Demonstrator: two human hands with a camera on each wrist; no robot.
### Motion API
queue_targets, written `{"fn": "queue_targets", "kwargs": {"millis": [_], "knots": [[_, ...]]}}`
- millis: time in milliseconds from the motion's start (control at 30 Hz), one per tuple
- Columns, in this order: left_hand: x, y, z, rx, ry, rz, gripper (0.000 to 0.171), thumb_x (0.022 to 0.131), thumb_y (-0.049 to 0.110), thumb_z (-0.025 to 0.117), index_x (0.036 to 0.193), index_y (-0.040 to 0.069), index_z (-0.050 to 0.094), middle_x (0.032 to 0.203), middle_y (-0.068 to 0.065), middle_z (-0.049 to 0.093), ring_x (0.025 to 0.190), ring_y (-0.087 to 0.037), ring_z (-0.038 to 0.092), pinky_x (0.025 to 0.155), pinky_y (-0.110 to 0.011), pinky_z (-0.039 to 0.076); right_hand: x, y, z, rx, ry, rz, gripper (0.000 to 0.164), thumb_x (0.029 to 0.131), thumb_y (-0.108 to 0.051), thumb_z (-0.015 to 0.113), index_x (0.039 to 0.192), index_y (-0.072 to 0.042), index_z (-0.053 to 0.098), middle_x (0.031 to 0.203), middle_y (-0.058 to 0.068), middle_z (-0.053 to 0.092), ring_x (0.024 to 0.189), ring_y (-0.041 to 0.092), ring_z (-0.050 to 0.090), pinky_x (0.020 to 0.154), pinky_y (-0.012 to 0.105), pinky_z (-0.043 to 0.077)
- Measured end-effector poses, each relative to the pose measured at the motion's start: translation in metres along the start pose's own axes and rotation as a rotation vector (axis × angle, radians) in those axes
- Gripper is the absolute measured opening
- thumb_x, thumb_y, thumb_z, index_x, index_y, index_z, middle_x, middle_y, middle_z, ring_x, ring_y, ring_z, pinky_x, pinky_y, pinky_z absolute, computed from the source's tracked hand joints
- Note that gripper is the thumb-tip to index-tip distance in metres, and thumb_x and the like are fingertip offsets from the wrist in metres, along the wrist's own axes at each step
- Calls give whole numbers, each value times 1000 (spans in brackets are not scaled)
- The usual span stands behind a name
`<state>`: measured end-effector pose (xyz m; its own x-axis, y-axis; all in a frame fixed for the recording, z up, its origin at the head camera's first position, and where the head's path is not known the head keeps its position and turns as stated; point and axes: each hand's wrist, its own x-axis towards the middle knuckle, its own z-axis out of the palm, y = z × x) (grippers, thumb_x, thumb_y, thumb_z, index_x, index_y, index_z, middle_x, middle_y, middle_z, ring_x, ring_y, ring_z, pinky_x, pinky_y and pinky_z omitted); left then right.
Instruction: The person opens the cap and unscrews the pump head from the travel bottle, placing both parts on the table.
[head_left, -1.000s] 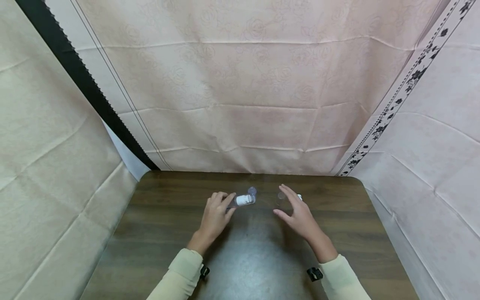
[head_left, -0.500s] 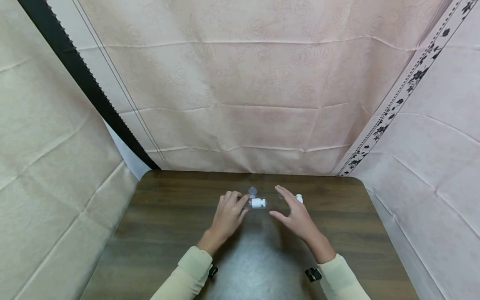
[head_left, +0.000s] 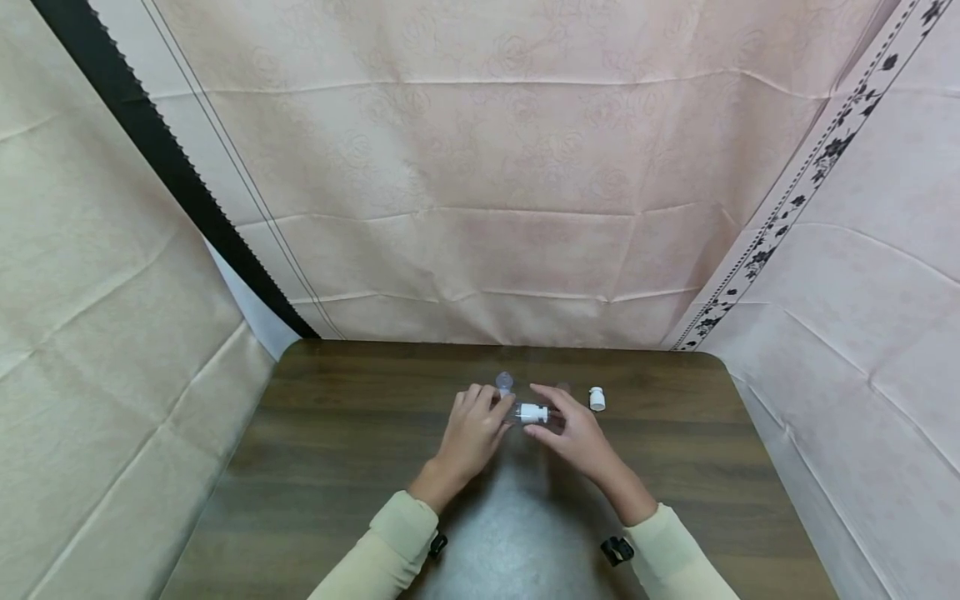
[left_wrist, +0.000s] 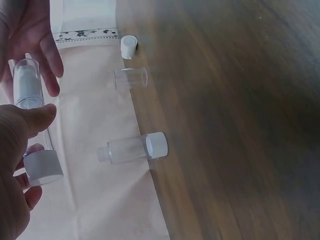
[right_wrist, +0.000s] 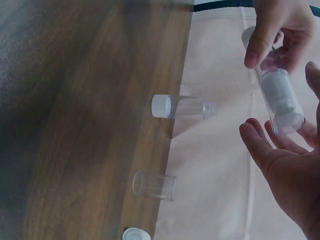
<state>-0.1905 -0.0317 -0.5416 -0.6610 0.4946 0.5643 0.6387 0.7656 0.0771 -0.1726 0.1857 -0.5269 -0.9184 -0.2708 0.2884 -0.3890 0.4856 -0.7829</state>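
My left hand (head_left: 472,425) grips a clear pump bottle (left_wrist: 26,82) near its white base. The bottle lies tipped sideways in the air, its white pump top under a clear cover and pointing at my right hand (head_left: 573,433). Around that covered end, the right hand's fingers and thumb are spread apart, fingertips right by the cover in the right wrist view. Behind the hands a second clear bottle (right_wrist: 187,106) stands on its white base with a bare neck. Beside it are a separate clear cover (right_wrist: 156,186) and a white pump head (head_left: 597,399).
The brown wooden table (head_left: 337,467) carries these things toward its back edge. A pale cloth hangs behind it (head_left: 480,208), with more cloth on both sides.
My left hand has carried the pump bottle to the right, turning it level. The right hand has shifted left to its covered end, leaving the white pump head in full view.
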Motion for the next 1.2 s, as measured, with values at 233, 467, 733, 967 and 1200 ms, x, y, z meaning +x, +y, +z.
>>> {"fn": "queue_targets", "kwargs": {"millis": [233, 467, 733, 967, 1200], "knots": [[3, 4, 1, 43, 16, -3, 40, 87, 28, 85, 123, 14, 75, 110, -5, 67, 96, -21, 57, 76, -33, 44, 1, 1, 5, -12, 48, 45, 47, 89, -14, 83, 131, -5, 66, 122, 14, 70, 101, 24, 70, 83, 37, 61], [5, 6, 0, 53, -7, -14, 42, 87, 31, 85, 124, 14, 75, 111, -5, 68, 95, -20, 56, 76, -32, 44, 1, 1, 5, 7, 66, 112, 34, 89, -11, 81, 122, -10, 71, 112, 9, 71, 95, 19, 68, 80, 29, 59], [5, 8, 2, 58, 5, -6, 44, 85, 33, 86, 122, 13, 75, 111, -4, 68, 91, -18, 56, 72, -29, 42, 0, 5, 4, 51, 78, 155, 29, 89, -11, 81, 118, -10, 74, 108, 8, 72, 93, 17, 65, 78, 23, 57], [7, 8, 3, 62, 37, 39, 47, 81, 30, 90, 121, 10, 75, 112, -6, 71, 95, -19, 62, 75, -31, 49, 0, 7, 3, 82, 99, 154, 27, 90, -10, 80, 116, -9, 75, 106, 10, 72, 91, 17, 66, 75, 21, 56], [8, 10, 4, 63, 70, 72, 40, 84, 27, 88, 117, 9, 76, 107, -5, 75, 91, -18, 67, 73, -30, 53, -1, 8, 2, 92, 110, 154, 26, 89, -10, 81, 115, -10, 75, 107, 10, 74, 92, 14, 67, 76, 20, 57]]}}
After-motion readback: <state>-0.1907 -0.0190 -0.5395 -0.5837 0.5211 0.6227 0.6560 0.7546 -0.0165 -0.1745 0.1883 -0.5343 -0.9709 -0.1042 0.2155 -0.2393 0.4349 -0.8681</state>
